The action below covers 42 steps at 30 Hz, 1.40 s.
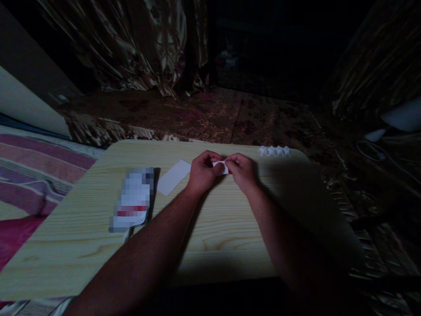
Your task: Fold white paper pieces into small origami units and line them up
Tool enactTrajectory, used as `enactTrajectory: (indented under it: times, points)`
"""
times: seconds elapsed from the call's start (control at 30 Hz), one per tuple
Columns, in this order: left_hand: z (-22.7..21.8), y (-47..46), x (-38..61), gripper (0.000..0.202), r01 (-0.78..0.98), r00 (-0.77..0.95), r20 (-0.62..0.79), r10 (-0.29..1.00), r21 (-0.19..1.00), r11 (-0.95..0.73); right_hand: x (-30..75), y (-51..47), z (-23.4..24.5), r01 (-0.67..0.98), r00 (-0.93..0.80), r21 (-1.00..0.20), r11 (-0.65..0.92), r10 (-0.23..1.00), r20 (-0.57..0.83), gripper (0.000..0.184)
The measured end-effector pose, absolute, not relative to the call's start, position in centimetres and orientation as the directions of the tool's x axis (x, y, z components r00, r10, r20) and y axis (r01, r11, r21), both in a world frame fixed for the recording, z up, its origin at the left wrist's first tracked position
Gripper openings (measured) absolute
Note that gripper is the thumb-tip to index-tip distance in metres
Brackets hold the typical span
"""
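Inventory, counted by kind:

- 1 bench (pixel 230 228), light wood grain, filling the centre of the frame.
- 4 paper stars (pixel 271 151), white, in a single row at the upper right of the bench.
- 1 paper strip (pixel 173 177), white and flat, just left of centre.
- 1 folded paper piece (pixel 221 167), small and white, at centre.
- 1 packet (pixel 133 199), white with a red band, its face blurred, at centre left.
- 2 hands: 1 left hand (pixel 202 172) and 1 right hand (pixel 244 172), both at centre, each with 1 bare forearm running to the lower edge.
- 1 striped blanket (pixel 33 166), at the left edge.
- 1 white cable (pixel 378 153), at the right edge.

White paper items in total: 6.
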<state>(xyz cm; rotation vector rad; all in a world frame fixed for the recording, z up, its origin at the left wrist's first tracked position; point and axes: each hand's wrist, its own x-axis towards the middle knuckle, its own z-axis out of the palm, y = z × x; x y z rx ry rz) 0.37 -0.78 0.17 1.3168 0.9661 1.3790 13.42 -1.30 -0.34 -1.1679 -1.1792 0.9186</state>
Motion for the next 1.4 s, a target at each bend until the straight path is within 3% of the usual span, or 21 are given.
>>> enactTrajectory:
  times: [0.6, 1.13, 1.4]
  points:
    - [-0.15, -0.26, 0.29, 0.037, -0.252, 0.11, 0.14, 0.984, 0.962, -0.108, 13.37, -1.2, -0.57, 0.081, 0.186, -0.971, 0.223, 0.954, 0.235, 0.011]
    - [-0.35, -0.2, 0.43, 0.04, -0.256, 0.124, 0.128, 0.984, 0.962, -0.093, 13.43, -1.14, -0.69, 0.097, 0.195, -0.969, 0.229, 0.95, 0.244, 0.012]
    - [-0.36, -0.21, 0.56, 0.04, -0.275, 0.045, 0.175, 0.984, 0.949, -0.156, 13.11, -1.19, -0.85, 0.175, 0.142, -0.954, 0.245, 0.952, 0.271, 0.01]
